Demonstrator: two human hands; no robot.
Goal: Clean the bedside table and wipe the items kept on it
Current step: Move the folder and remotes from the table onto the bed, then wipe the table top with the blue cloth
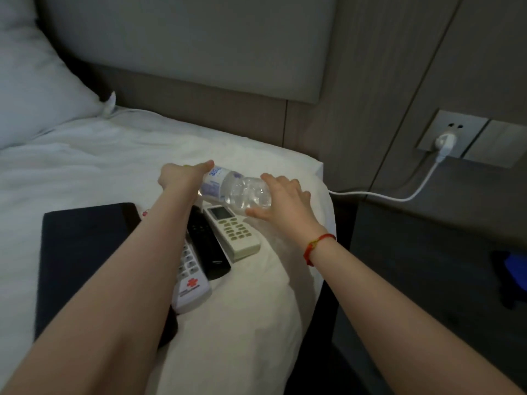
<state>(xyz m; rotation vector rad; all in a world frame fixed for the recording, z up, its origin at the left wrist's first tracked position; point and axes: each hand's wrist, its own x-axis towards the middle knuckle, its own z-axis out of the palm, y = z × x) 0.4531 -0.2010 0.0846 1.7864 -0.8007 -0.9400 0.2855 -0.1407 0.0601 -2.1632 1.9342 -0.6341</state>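
A clear plastic water bottle lies sideways over the bed's corner. My left hand grips its cap end and my right hand wraps its base. Just below the bottle lie three remotes on the white sheet: a cream one with green buttons, a black one and a white one with a red logo. A dark flat folder rests left of them, partly under my left forearm. The dark bedside table stands to the right of the bed.
A blue cloth sits at the bedside table's right edge. A white plug fills a wall socket, its cable running down toward the bed. A pillow lies at the upper left, below the padded headboard.
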